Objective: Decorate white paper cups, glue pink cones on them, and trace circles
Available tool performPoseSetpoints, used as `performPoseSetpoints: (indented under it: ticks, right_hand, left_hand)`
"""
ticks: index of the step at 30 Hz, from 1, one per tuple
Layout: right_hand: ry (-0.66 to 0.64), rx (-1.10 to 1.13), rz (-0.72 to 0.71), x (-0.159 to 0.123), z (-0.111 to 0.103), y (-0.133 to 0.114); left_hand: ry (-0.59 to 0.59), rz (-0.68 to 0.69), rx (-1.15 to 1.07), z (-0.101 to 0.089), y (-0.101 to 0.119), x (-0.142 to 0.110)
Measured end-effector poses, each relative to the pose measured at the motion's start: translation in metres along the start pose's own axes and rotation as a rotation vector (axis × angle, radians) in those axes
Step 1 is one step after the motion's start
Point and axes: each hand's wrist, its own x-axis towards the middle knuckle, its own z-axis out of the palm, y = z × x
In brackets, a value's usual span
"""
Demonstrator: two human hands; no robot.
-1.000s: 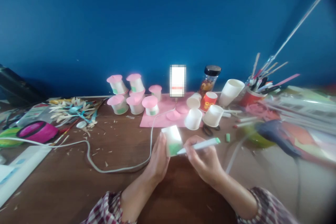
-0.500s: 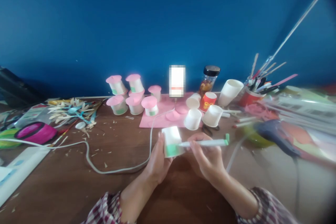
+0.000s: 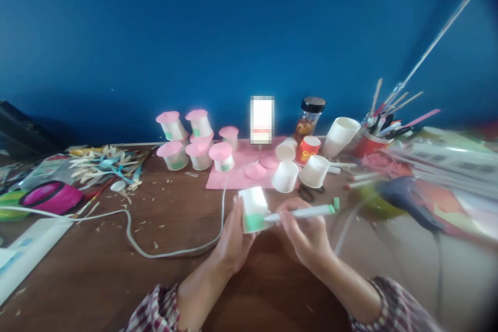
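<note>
My left hand point(image 3: 235, 236) is closed round a white paper cup point(image 3: 253, 202), held tilted above the table with a green coloured patch near its lower end. In my right hand point(image 3: 305, 231) is a white-and-green marker point(image 3: 311, 212), gripped like a pen with its tip at the right edge of the green patch. A small green marker cap point(image 3: 336, 203) lies just past the marker's back end. Several cups with pink paper tops point(image 3: 173, 155) and green patches stand at the back left, some stacked.
Plain white cups point(image 3: 285, 176), a red cup point(image 3: 308, 150), a dark-lidded jar point(image 3: 311, 119) and pink paper point(image 3: 218, 180) lie behind my hands. A white cable point(image 3: 171, 254) crosses the table point(image 3: 97, 280). Scissors point(image 3: 306, 193) and a red pen holder point(image 3: 371, 145) are to the right.
The marker has tipped flatter and its point has moved up from the cup's lower edge onto the green patch's side. The cup has turned slightly, showing more green.
</note>
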Motion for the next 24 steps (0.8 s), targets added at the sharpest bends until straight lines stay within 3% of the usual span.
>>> performPoseSetpoints:
  ticks: [16, 24]
  right_hand:
    - [0.01, -0.031, 0.031, 0.0005, 0.0006, -0.0025]
    - [0.032, -0.024, 0.01, 0.0018, 0.0011, -0.0048]
  left_hand:
    - [0.028, -0.005, -0.007, 0.0026, 0.0016, 0.0005]
    - [-0.035, 0.019, 0.018, 0.0042, 0.0009, -0.0004]
